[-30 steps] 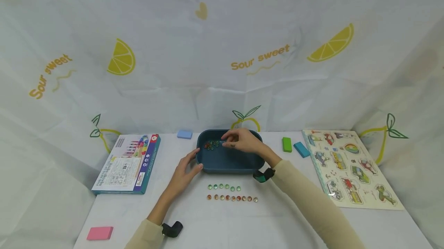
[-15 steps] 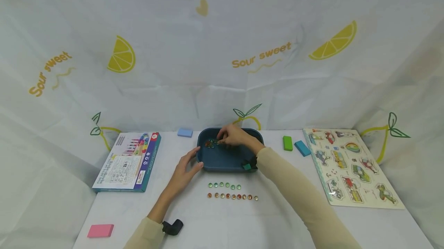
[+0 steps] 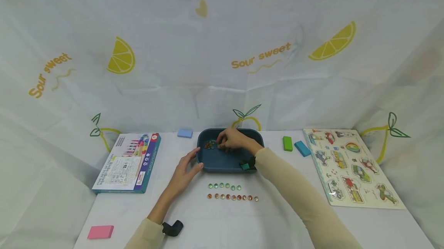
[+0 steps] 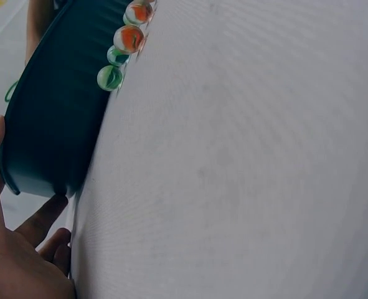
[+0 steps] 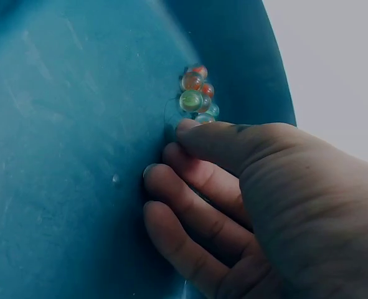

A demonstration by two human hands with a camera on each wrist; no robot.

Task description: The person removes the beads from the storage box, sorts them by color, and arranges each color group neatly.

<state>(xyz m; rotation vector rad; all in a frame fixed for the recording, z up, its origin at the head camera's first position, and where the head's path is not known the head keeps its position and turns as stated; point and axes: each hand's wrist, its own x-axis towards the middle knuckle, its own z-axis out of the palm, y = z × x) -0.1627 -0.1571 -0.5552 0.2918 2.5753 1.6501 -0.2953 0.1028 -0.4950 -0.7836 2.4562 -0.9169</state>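
Note:
A dark blue tray (image 3: 222,167) stands at the back middle of the table. Several glass marbles, red and green, sit clustered at its left inside, seen as marbles (image 5: 196,90) in the right wrist view. My right hand (image 3: 234,140) reaches into the tray, thumb and index fingertip pinched beside the cluster; a greenish marble seems to lie between them, mostly hidden. At the tray's left side rests my left hand (image 3: 182,174), its fingers and thumb spread and touching the wall and rim. The left wrist view shows this left hand (image 4: 22,249) against the outer wall.
Before the tray lie a row of green marbles (image 3: 221,185) and a row of orange ones (image 3: 233,197). A flat box (image 3: 126,163) is at left, a picture board (image 3: 354,168) at right. Small blocks lie around: pink (image 3: 100,232), light blue (image 3: 185,133), green (image 3: 287,143), blue (image 3: 302,148).
My right hand has moved left and lowered into the tray, down to the marble cluster, its fingertips closing together. My left hand has stayed at the tray's side.

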